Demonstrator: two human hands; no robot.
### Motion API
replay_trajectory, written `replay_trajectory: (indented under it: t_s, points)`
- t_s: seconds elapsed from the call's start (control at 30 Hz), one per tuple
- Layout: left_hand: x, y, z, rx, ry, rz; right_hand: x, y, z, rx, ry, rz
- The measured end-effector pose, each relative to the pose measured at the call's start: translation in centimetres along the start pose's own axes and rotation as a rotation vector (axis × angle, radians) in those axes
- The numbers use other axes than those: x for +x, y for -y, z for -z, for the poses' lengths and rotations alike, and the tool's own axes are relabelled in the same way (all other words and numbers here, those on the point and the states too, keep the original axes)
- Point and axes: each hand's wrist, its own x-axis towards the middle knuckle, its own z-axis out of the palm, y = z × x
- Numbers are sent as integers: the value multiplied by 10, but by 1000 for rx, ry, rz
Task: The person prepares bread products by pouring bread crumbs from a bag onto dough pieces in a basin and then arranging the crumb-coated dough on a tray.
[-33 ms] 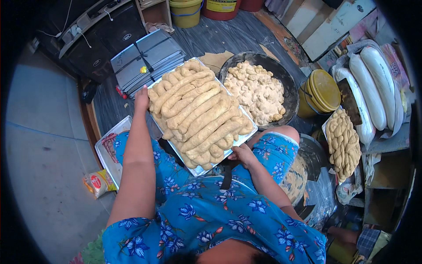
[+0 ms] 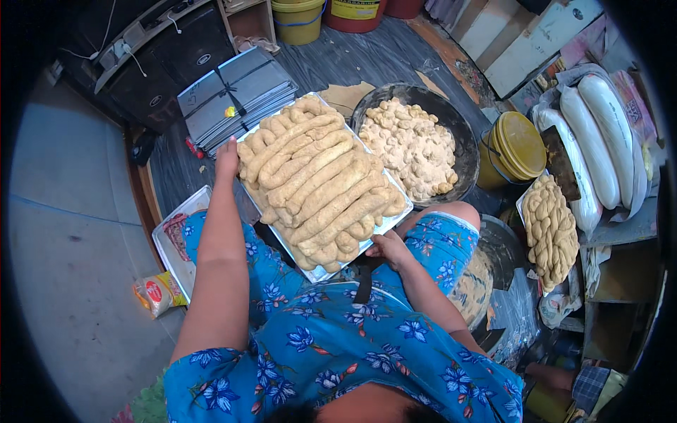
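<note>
1. The left hand point(image 2: 226, 161) is at the left edge of a rectangular light-coloured tray point(image 2: 392, 221), its fingertips against the side; how far the fingers close beneath the edge cannot be told.
2. The right hand point(image 2: 390, 249) pinches the tray's near right edge, thumb towards the top, the other fingers mostly hidden.
3. The tray lies in front of the person's body, between the two hands, its near part over the lap. On it is a heaped pile of thick tan dough ropes point(image 2: 321, 187), laid side by side in layers, some spilling past the rim.
4. Just beyond the tray's right side stands a round black basin point(image 2: 466, 151) filled with pale, knobbly dough lumps point(image 2: 409, 149).
5. Right of the basin is a lidded yellow bucket point(image 2: 520, 144); nearer the person, a second pile of twisted dough point(image 2: 551, 233) lies on a pale-edged tray.
6. Beside the right knee is another dark basin point(image 2: 504, 243), partly hidden by the leg.
7. Beyond the left hand sits a stack of flat grey trays point(image 2: 247, 81), tied with a black band point(image 2: 227, 89).
8. By the left thigh are a shallow white tub point(image 2: 185, 271) and a yellow-and-red plastic packet point(image 2: 158, 293).
9. Farther right lie long white plastic-wrapped packs point(image 2: 599, 144).
</note>
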Motion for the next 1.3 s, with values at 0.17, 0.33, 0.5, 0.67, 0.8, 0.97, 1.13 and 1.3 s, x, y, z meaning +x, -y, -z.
replay_trajectory:
  t_s: [0.17, 0.33, 0.5, 0.67, 0.8, 0.97, 1.13, 1.3]
  points:
    - [-3, -6, 6, 36, 54, -30, 0, -4, 2, 29, 0, -5]
    - [2, -4, 17, -1, 80, -46, 0, -2, 0, 29, 26, -31]
    - [-11, -22, 21, 40, 66, 12, -3, 1, 2, -1, 19, -50]
    - [-15, -26, 22, 53, 50, 33, 1, -2, 4, 49, 38, -36]
    - [2, -5, 8, 12, 6, 34, -1, 2, 4, 38, 50, -63]
    - [15, 3, -18, -452, 27, 169, -1, 0, 10, 40, 63, -40]
    - [50, 67, -8, -759, 144, 214, 6, -3, 2, 32, 127, 1]
    - [21, 45, 1, -449, 18, 265, 20, 10, 15, -28, -12, 164]
